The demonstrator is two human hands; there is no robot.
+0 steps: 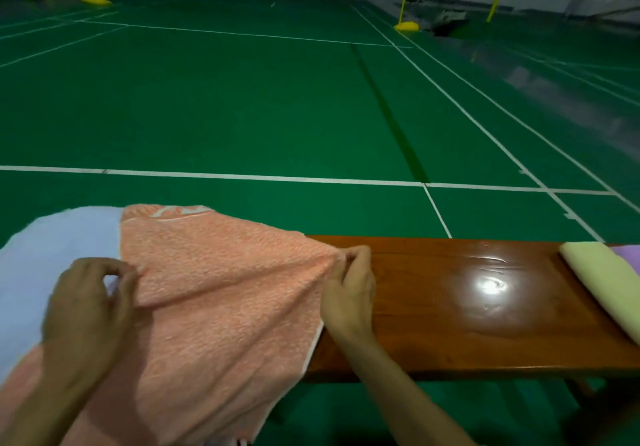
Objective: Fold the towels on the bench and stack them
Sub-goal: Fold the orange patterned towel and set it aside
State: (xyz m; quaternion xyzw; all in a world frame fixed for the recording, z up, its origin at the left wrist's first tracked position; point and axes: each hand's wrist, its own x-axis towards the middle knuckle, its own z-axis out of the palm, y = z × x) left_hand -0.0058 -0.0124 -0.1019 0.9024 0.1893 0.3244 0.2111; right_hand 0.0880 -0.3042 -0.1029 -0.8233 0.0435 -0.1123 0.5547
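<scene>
An orange towel [214,289] is spread over the left end of the wooden bench [450,307], its near part hanging over the front edge. My left hand [90,307] pinches the towel's left edge. At the towel's right corner, my right hand [349,289] pinches the cloth and pulls it taut. A pale blue towel [52,255] lies under the orange one at the far left. A folded pale green towel [602,282] rests at the bench's right end, with a purple towel [627,255] behind it.
The bench's glossy middle shows a bright light reflection [491,286]. Beyond the bench stretches a green court floor [242,116] with white lines. Yellow net posts [405,12] stand far off.
</scene>
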